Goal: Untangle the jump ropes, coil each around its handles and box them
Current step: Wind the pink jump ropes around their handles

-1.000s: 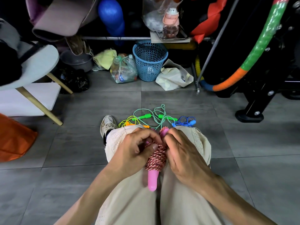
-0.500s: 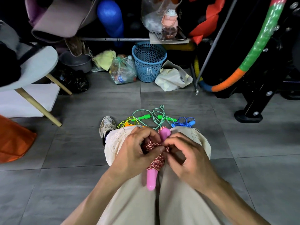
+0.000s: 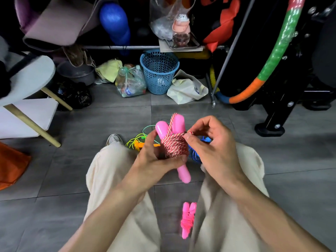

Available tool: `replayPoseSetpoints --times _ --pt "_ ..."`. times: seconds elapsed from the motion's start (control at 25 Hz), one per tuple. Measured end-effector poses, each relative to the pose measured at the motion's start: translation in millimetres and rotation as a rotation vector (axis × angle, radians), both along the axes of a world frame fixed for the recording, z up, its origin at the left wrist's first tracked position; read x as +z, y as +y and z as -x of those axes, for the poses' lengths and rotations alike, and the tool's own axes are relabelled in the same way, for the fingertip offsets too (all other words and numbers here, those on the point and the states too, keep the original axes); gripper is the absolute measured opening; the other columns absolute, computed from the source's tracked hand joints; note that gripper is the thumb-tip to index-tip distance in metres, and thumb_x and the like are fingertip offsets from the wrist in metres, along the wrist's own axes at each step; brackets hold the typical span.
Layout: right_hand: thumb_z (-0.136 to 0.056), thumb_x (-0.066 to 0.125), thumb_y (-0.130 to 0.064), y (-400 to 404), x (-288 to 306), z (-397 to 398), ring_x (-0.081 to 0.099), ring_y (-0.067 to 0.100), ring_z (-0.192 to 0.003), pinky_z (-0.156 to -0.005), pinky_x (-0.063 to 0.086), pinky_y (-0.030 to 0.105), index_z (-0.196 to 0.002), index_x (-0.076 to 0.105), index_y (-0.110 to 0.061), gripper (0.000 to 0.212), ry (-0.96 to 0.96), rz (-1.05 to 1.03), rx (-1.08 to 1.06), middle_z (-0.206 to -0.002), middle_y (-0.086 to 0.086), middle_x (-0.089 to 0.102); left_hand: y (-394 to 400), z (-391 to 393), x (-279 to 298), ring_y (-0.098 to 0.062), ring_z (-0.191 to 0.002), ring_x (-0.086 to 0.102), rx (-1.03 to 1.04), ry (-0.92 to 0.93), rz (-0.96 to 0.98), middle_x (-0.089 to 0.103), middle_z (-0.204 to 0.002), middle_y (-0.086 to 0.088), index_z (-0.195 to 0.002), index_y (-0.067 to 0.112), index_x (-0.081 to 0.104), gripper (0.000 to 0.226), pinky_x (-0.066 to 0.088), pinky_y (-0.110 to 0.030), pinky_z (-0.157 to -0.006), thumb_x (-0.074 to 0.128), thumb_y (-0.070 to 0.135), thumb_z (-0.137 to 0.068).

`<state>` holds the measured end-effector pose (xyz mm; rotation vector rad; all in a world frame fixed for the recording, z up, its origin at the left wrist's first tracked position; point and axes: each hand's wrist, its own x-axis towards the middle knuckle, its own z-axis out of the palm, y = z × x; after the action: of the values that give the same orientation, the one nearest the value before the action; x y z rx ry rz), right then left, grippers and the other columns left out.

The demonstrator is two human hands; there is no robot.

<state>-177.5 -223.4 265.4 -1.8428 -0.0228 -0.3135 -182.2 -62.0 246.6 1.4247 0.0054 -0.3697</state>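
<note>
We have lifted the pink-handled rope bundle (image 3: pixel 174 144) off our lap; our left hand (image 3: pixel 154 159) grips its coil, our right hand (image 3: pixel 212 148) now pinches the rope's end (image 3: pixel 190 132).

Coiled rope (image 3: pixel 174 145) between hands; second coiled rope (image 3: pixel 188 219) on floor (image 3: pixel 72 160) between legs; basket (image 3: pixel 159 71) behind.
</note>
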Motion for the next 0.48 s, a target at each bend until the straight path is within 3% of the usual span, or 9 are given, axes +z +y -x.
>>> replayPoseSetpoints --times 0.08,0.16,0.24,0.28,0.36,0.48 --pt "-0.077 0.074 -0.004 0.2 4.5 -7.2 0.064 0.010 -0.079 -0.076 0.050 0.024 -0.087 0.058 -0.013 0.021 0.004 0.035 0.003 -0.083 -0.006 0.065 -3.9 -11.5 1.6 -0.030 -0.093 0.070 0.002 0.020 0.041 0.073 -0.097 -0.015 -0.130 0.020 0.045 0.078 0.057 -0.038 -0.084 0.076 -0.002 -0.062" --pt "-0.075 0.078 -0.013 -1.6 -0.9 -15.8 0.060 0.003 -0.090 -0.082 0.048 0.021 -0.098 0.058 -0.022 0.032 0.064 0.086 -0.009 -0.098 -0.012 0.063 -7.0 -22.0 -0.2 -0.028 -0.084 0.069 0.012 -0.007 0.004 0.070 -0.095 -0.021 -0.128 0.021 0.049 0.075 0.057 -0.030 -0.072 0.071 -0.015 -0.066" --pt "-0.070 0.083 -0.028 -4.2 -8.6 -28.4 0.058 0.002 -0.103 -0.089 0.048 0.023 -0.111 0.053 -0.031 0.051 0.225 0.072 0.005 -0.114 -0.013 0.058 -11.3 -30.7 -7.0 -0.031 -0.087 0.069 -0.042 -0.013 -0.048 0.070 -0.099 -0.022 -0.127 0.025 0.050 0.073 0.056 -0.031 -0.075 0.069 -0.016 -0.069" --pt "-0.068 0.084 -0.032 -4.8 -14.2 -34.9 0.060 0.007 -0.104 -0.088 0.050 0.028 -0.112 0.054 -0.031 0.054 0.324 -0.019 0.026 -0.114 -0.011 0.061 -13.3 -33.9 -11.6 -0.032 -0.092 0.069 -0.075 0.004 -0.069 0.070 -0.100 -0.020 -0.126 0.027 0.051 0.073 0.055 -0.034 -0.079 0.072 -0.011 -0.068" --pt "-0.071 0.083 -0.025 -4.7 -29.4 -46.9 0.066 0.013 -0.091 -0.080 0.053 0.032 -0.099 0.061 -0.022 0.036 0.530 -0.223 0.034 -0.093 -0.006 0.069 -15.9 -39.1 -24.7 -0.032 -0.094 0.069 -0.162 0.039 -0.161 0.072 -0.100 -0.014 -0.122 0.031 0.053 0.068 0.057 -0.035 -0.073 0.078 0.006 -0.064" --pt "-0.072 0.082 -0.020 -5.5 -79.3 -60.6 0.065 0.012 -0.077 -0.076 0.051 0.028 -0.088 0.064 -0.017 0.024 0.770 -0.210 -0.025 -0.080 -0.004 0.067 -10.2 -51.7 -50.5 -0.021 -0.088 0.069 -0.356 -0.003 -0.540 0.073 -0.091 0.001 -0.107 0.034 0.062 0.042 0.056 -0.033 -0.075 0.078 0.031 -0.069"
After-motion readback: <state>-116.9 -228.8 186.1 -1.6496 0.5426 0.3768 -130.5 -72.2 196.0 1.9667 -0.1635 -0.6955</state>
